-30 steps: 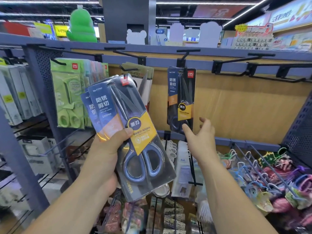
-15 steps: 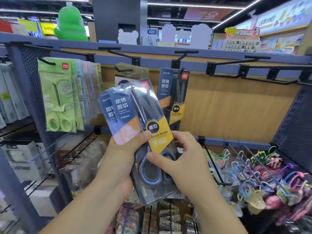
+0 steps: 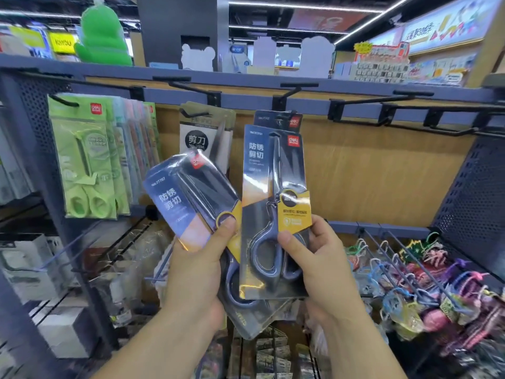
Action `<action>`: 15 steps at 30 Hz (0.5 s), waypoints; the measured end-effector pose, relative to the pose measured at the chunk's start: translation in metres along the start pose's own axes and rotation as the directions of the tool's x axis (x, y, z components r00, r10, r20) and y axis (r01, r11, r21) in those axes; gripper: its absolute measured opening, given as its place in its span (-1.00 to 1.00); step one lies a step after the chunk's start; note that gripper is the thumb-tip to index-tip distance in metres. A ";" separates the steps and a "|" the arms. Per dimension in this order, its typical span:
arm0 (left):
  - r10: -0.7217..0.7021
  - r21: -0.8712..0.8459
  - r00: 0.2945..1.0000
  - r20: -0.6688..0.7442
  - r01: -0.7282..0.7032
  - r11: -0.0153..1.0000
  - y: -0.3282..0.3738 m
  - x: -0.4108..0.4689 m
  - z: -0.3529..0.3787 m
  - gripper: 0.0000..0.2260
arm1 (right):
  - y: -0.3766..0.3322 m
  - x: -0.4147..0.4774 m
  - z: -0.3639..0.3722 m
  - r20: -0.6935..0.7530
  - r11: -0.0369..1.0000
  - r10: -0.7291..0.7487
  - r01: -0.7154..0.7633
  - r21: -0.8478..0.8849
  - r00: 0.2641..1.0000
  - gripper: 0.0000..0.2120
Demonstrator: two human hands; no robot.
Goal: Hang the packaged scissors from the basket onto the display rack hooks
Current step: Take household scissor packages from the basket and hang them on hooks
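The right hand (image 3: 322, 266) pinches the upright pack (image 3: 273, 187) of scissors near its lower end, thumb on the front. Its long axis is vertical, blades up, handles down, just below a rack hook (image 3: 290, 91). The left hand (image 3: 199, 269) grips the tilted pack (image 3: 185, 203), top leaning up-left, beside it.
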State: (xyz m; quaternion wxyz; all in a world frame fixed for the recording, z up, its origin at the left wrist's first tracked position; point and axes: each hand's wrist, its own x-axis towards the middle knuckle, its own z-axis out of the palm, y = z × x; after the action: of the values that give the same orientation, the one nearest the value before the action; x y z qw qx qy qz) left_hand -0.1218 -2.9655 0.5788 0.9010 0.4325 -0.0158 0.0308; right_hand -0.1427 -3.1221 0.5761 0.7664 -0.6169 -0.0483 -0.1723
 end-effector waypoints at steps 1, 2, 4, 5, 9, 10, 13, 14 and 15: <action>0.010 0.003 1.000 -0.008 -0.010 1.000 -0.002 0.000 0.000 -0.71 | -0.002 0.001 -0.002 0.009 1.000 0.014 -0.014 0.014 1.000 -0.58; 0.021 0.013 1.000 -0.002 -0.021 1.000 -0.004 0.001 0.000 -0.70 | -0.004 0.001 -0.005 0.022 1.000 0.020 -0.020 0.007 1.000 -0.58; 0.047 0.054 0.999 -0.005 -0.047 0.997 -0.005 0.004 -0.002 -0.67 | -0.006 0.002 -0.012 0.041 1.000 0.020 -0.020 -0.019 0.999 -0.62; 0.069 0.084 0.997 -0.020 -0.068 0.994 -0.005 0.006 -0.004 -0.66 | -0.006 0.002 -0.016 0.044 1.000 0.022 -0.022 -0.018 0.999 -0.63; 0.185 0.188 0.983 0.011 -0.184 0.965 0.006 0.015 -0.009 -0.61 | -0.011 -0.004 -0.037 0.104 0.997 -0.017 0.025 -0.072 0.994 -0.73; 0.202 0.193 0.979 0.016 -0.201 0.960 0.009 0.017 -0.009 -0.60 | -0.012 -0.007 -0.042 0.130 0.995 -0.037 0.048 -0.085 0.991 -0.79; 0.249 0.201 0.968 0.013 -0.247 0.948 0.016 0.022 -0.009 -0.64 | -0.015 -0.013 -0.051 0.186 0.988 -0.091 0.111 -0.105 0.978 -0.83; 0.256 0.204 0.967 0.008 -0.252 0.946 0.019 0.023 -0.010 -0.67 | -0.015 -0.015 -0.053 0.198 0.986 -0.107 0.130 -0.104 0.974 -0.82; 0.254 0.205 0.967 0.000 -0.248 0.947 0.021 0.024 -0.011 -0.69 | -0.014 -0.016 -0.052 0.204 0.983 -0.129 0.152 -0.102 0.970 -0.82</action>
State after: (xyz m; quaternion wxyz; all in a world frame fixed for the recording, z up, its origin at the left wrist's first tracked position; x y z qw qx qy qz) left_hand -0.0992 -2.9431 0.5898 0.8408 0.5165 -0.0556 0.1522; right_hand -0.1692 -3.1718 0.5726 0.7064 -0.6696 -0.1574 -0.1671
